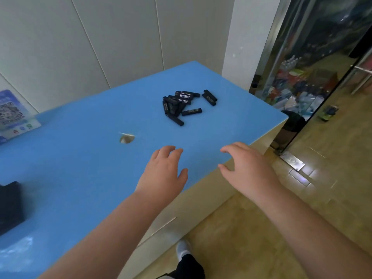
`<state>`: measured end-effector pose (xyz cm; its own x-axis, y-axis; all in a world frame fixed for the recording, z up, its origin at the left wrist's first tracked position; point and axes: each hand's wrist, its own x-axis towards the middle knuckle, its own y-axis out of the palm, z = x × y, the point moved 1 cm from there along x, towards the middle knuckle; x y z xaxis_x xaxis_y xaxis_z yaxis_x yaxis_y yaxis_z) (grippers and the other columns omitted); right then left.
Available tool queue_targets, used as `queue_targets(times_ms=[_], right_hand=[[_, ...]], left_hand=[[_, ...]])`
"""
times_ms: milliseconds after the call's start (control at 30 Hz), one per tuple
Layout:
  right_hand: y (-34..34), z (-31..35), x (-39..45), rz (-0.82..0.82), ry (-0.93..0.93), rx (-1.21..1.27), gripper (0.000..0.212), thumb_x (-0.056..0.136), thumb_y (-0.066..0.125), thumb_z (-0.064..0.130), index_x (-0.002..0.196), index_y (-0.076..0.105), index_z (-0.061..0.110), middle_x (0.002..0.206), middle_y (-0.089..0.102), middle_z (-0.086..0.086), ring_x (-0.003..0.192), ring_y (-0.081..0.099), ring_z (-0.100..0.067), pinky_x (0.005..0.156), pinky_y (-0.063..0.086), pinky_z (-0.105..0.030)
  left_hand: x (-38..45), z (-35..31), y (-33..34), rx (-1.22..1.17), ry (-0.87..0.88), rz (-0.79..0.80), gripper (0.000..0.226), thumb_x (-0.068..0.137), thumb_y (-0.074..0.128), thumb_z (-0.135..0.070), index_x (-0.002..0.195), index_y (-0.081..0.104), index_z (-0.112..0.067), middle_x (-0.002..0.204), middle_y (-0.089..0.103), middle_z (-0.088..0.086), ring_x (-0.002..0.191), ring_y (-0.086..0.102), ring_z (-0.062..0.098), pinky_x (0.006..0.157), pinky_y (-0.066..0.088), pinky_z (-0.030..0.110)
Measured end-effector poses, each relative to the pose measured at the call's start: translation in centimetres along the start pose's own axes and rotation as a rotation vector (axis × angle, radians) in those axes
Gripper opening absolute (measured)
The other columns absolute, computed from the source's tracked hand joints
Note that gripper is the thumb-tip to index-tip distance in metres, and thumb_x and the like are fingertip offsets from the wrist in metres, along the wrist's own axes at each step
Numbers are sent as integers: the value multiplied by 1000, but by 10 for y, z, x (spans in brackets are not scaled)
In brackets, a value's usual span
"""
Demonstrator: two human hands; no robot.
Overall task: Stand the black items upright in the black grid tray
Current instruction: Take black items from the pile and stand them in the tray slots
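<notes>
Several small black stick-shaped items with white lettering (181, 105) lie flat in a loose pile on the blue table top (80, 158), toward its far right corner. A black object (10, 204) sits at the table's left edge, cut off by the frame; it may be the grid tray, but I cannot tell. My left hand (163, 174) hovers palm down over the table, fingers apart, holding nothing. My right hand (247, 168) hovers over the table's right edge, also with spread fingers and nothing in it. Both hands are well short of the pile.
A torn spot (126, 137) marks the blue surface between my hands and the pile. A QR-code sign (14, 115) stands at the far left. White wall panels close the back. A glass door (322, 77) and tiled floor (261, 228) lie to the right.
</notes>
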<state>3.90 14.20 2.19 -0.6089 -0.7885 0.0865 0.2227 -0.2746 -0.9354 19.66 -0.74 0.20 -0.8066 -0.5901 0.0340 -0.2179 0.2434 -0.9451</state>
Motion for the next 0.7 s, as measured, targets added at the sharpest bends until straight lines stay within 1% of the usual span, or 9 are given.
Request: queue_targets(times_ms=[133, 300, 367, 433, 500, 700], right_hand=[[2, -11, 46, 15, -8, -25, 40, 94, 61, 38, 132, 57, 27, 130, 57, 13, 121, 52, -12, 96, 44, -27], [4, -15, 105, 26, -11, -41, 38, 94, 62, 38, 130, 58, 26, 127, 57, 12, 119, 54, -14, 93, 44, -29], [6, -15, 125, 20, -21, -29, 37, 94, 62, 37, 129, 59, 26, 127, 57, 12, 119, 53, -14, 93, 45, -28], [9, -19, 144, 28, -25, -16, 37, 94, 61, 37, 129, 59, 25, 127, 56, 12, 119, 53, -14, 94, 45, -28], [12, -22, 159, 54, -34, -10, 36, 95, 61, 36, 129, 59, 25, 127, 56, 12, 119, 52, -14, 93, 42, -26], [27, -31, 211, 104, -113, 19, 33, 94, 62, 34, 126, 61, 25, 127, 57, 12, 118, 53, -14, 84, 37, -23]], left_hand=[[45, 4, 6, -13, -14, 8, 58, 97, 49, -43, 148, 35, -21, 151, 33, 0, 140, 30, 21, 113, 28, 30], [107, 7, 11, -31, -18, 91, 62, 97, 46, -49, 150, 30, -21, 152, 31, -1, 140, 30, 21, 113, 28, 30], [129, 11, 11, -20, -29, 101, 60, 97, 46, -49, 148, 32, -20, 149, 33, -1, 139, 31, 21, 111, 30, 30], [149, 16, 13, -6, -67, 100, 55, 97, 45, -50, 143, 38, -19, 144, 37, 1, 135, 34, 22, 108, 33, 31], [161, 19, 17, 18, -119, 114, 53, 98, 42, -53, 138, 42, -18, 137, 41, 2, 130, 38, 24, 107, 34, 31], [188, 29, 32, 103, -238, 108, 48, 99, 37, -55, 136, 45, -26, 127, 45, 7, 119, 43, 29, 102, 39, 35]])
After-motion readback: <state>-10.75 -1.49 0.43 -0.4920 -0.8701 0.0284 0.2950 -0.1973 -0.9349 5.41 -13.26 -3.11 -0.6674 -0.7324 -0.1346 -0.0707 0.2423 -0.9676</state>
